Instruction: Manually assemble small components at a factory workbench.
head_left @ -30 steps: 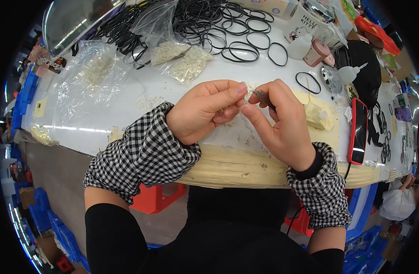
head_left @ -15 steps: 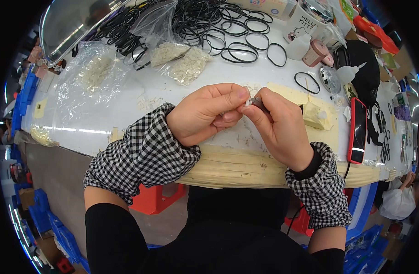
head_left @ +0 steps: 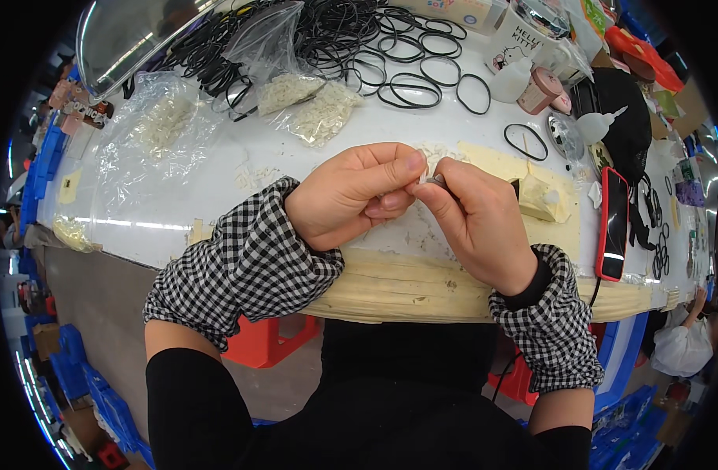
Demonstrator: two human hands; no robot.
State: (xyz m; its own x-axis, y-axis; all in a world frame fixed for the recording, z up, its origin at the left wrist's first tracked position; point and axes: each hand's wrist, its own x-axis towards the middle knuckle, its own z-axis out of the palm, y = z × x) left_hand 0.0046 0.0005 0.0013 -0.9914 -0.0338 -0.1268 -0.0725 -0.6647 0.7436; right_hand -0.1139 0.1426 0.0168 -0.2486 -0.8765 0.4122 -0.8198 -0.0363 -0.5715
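Above the front of the white table, my left hand (head_left: 349, 194) and my right hand (head_left: 484, 215) meet with fingertips almost touching. A small whitish piece (head_left: 424, 177) is pinched between the left thumb and forefinger. The right hand's thumb and fingers close on a small dark grey object (head_left: 439, 181), mostly hidden by them; I cannot make out its kind. Whitish crumbs (head_left: 437, 153) lie on the table just beyond the fingertips. To the right of my right hand stands a block wrapped in yellowish tape (head_left: 540, 198).
Clear bags of small pale pieces (head_left: 323, 113) lie at the back, near many black rubber-like loops (head_left: 410, 90). Another clear bag (head_left: 159, 129) is on the left. A red-edged phone (head_left: 612, 223) lies at right. Yellowish tape covers the table's front edge (head_left: 406, 288).
The right fingers have shifted slightly at the pinch point, and less of the dark grey object shows. My left hand stays in place.
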